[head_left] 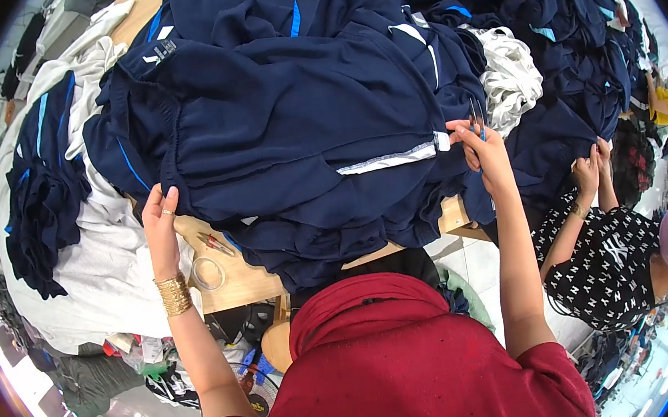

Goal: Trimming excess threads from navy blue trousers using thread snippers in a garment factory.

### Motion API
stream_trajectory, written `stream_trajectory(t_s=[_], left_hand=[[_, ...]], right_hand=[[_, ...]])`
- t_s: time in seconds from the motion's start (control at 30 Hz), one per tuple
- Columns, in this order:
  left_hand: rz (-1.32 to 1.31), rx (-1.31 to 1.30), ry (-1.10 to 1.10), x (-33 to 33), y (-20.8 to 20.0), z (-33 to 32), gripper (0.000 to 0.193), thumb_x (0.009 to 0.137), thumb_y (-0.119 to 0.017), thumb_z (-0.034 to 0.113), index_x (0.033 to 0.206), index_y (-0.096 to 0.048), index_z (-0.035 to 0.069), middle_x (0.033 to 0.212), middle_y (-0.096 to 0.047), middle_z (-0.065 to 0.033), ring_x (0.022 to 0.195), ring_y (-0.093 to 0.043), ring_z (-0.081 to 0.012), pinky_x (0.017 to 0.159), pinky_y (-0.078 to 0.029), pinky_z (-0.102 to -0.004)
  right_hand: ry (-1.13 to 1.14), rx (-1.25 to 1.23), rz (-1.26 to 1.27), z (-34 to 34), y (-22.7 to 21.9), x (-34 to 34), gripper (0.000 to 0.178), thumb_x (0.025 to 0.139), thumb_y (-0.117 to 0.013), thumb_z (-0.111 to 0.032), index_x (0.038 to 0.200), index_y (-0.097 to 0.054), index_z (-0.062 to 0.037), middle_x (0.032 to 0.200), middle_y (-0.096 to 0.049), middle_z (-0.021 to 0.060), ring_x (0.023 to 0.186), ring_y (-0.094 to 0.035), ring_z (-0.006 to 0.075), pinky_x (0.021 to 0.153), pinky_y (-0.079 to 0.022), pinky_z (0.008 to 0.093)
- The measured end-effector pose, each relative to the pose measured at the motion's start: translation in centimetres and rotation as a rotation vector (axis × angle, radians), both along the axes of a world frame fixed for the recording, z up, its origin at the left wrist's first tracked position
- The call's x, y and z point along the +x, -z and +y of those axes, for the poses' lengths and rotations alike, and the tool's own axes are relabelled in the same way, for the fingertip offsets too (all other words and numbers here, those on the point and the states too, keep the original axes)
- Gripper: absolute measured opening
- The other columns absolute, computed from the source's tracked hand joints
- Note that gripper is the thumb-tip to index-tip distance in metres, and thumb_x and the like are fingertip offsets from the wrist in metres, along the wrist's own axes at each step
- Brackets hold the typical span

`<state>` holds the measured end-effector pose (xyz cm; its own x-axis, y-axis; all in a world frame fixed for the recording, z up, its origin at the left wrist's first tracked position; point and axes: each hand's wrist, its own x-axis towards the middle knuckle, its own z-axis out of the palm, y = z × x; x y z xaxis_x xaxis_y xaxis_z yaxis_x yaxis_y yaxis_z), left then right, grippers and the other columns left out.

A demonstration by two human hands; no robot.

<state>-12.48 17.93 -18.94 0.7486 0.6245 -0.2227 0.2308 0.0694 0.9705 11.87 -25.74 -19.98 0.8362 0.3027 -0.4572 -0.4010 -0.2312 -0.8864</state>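
Note:
Navy trousers (284, 109) with a gathered waistband lie spread across the table in front of me. A white side strip (386, 160) runs along their near edge. My left hand (161, 225) pinches the waistband at its near corner, thumb on top. At the other end, the fingers of my right hand (486, 153) close on the hem where the white strip ends. Small scissors (477, 116) are also in my right hand, blades pointing away from me. More navy garments (306, 247) lie beneath the trousers.
Navy garments (226, 10) are heaped at the back and right, folded ones (51, 195) at left on white cloth (114, 262). Near the table edge lie snips (215, 242) and a clear ring (209, 273). White strips (510, 75) are bundled at right. A co-worker (605, 263) handles navy cloth.

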Motion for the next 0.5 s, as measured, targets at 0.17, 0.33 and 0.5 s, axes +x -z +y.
stream_trajectory(t_s=[0.17,0.33,0.5], left_hand=[[-0.004,0.007,-0.009,1.9,-1.3,0.1,0.016,0.092,-0.06,0.018,0.098,-0.06,0.003,0.086,-0.054,0.0072,0.077,-0.045,0.0011,0.068,-0.036,-0.0143],[-0.051,-0.099,0.054,2.5,-1.7,0.7,0.02,0.091,-0.059,0.014,0.104,-0.061,-0.001,0.101,-0.063,-0.0008,0.092,-0.057,-0.006,0.083,-0.043,-0.0196],[-0.248,-0.236,-0.028,2.7,-1.6,-1.0,0.024,0.091,-0.056,0.008,0.113,-0.058,-0.003,0.11,-0.063,-0.0059,0.099,-0.059,-0.0107,0.088,-0.044,-0.0231]], right_hand=[[0.017,-0.047,-0.009,1.4,0.2,1.5,0.023,0.089,-0.062,-0.022,0.099,-0.063,-0.0016,0.062,-0.053,-0.0038,0.041,-0.033,0.0002,0.038,-0.023,0.0184],[-0.009,-0.049,0.039,3.9,0.3,2.3,0.017,0.085,-0.068,-0.022,0.09,-0.062,-0.0065,0.053,-0.039,-0.01,0.038,-0.029,-0.0001,0.037,-0.017,0.0198],[0.109,0.122,0.067,2.4,-0.4,1.7,0.01,0.088,-0.063,-0.016,0.087,-0.056,-0.0084,0.053,-0.039,-0.0078,0.035,-0.027,0.0013,0.034,-0.018,0.0204]])
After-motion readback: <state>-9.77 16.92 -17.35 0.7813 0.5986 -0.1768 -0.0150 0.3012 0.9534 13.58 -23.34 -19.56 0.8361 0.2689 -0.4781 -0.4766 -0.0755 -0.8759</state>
